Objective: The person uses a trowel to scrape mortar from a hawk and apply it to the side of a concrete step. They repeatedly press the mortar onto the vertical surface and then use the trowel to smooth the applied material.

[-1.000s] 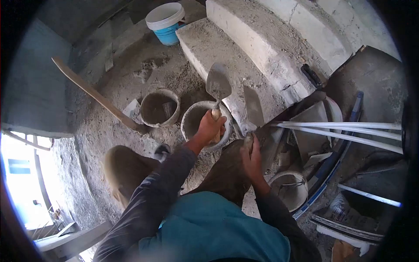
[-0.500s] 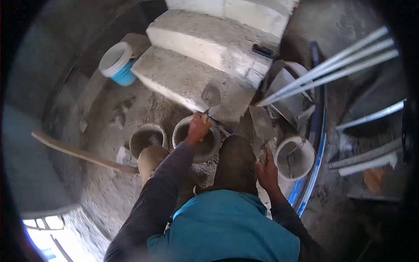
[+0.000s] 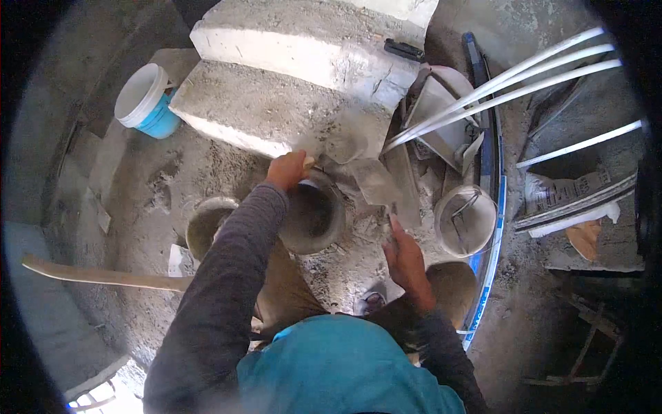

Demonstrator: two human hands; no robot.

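Note:
My left hand [image 3: 287,170] is closed round the light handle of a tool above the rim of a round bucket [image 3: 312,214] with dark contents. A rounded, blurred blade [image 3: 345,141] shows just beyond that hand, near the lowest step. My right hand [image 3: 407,262] is closed on the handle of a trowel, whose flat grey blade [image 3: 376,182] points forward and left, close to the other tool. Both blades are above the ground between the bucket and the step.
Dusty steps [image 3: 255,100] rise ahead. A white and blue bucket [image 3: 146,103] stands at the left, another bucket [image 3: 207,224] nearer me. A white pail [image 3: 465,221] is at the right, beside a blue level [image 3: 491,255] and long white pipes [image 3: 510,83]. A curved wooden strip [image 3: 103,274] lies left.
My right hand and trowel have moved forward and left, beside the other tool. My left hand has shifted forward and left. The view has shifted, and my right knee has swung outward.

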